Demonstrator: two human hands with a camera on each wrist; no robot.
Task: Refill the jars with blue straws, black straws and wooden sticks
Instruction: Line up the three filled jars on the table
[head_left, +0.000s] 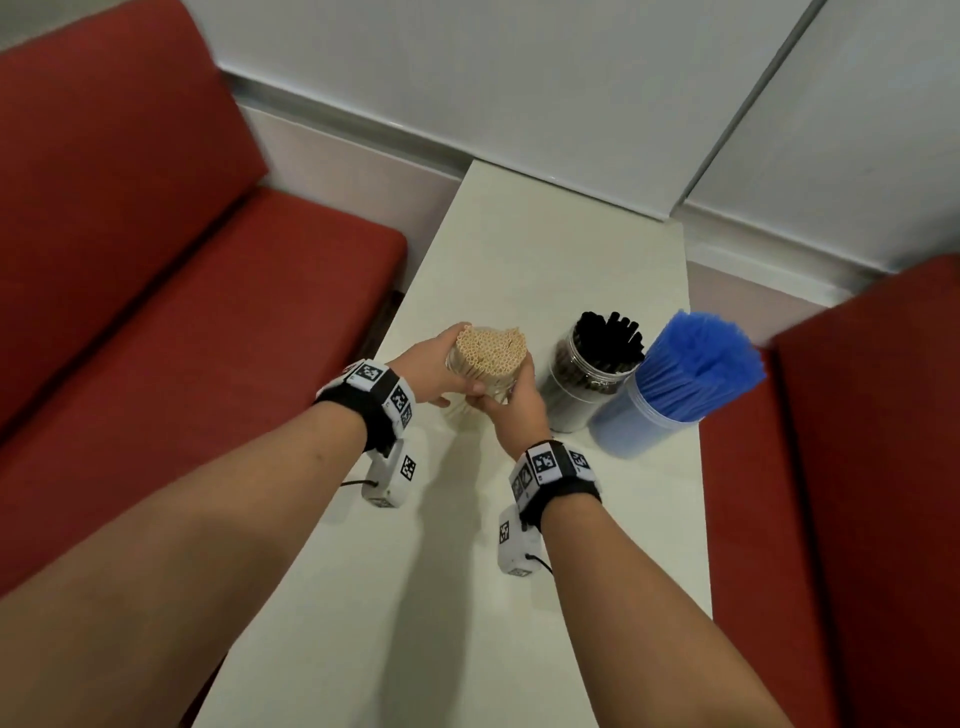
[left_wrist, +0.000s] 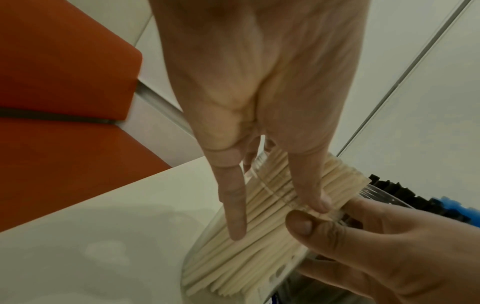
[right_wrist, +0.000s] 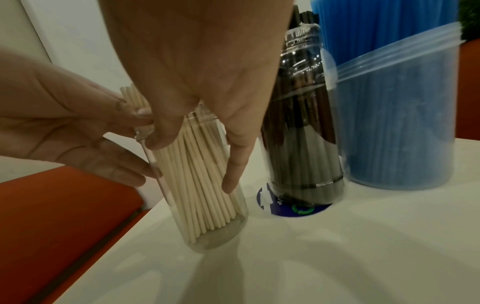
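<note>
A clear jar (right_wrist: 207, 234) full of wooden sticks (head_left: 491, 353) stands slightly tilted on the white table (head_left: 519, 249). My left hand (head_left: 449, 366) grips it from the left near the rim, with the thumb (left_wrist: 315, 195) on the sticks. From the near side, my right hand (head_left: 511, 397) holds the upper jar between its thumb (right_wrist: 163, 133) and a finger (right_wrist: 233, 170). To the right stand a jar of black straws (head_left: 597, 374) and a wider jar of blue straws (head_left: 675, 395). The straws rise above both rims.
Red padded benches run along the table on the left (head_left: 156, 322) and right (head_left: 862, 467). A white wall closes the far end. A round blue sticker (right_wrist: 288, 211) lies under the black-straw jar. Bare tabletop stretches between me and the jars.
</note>
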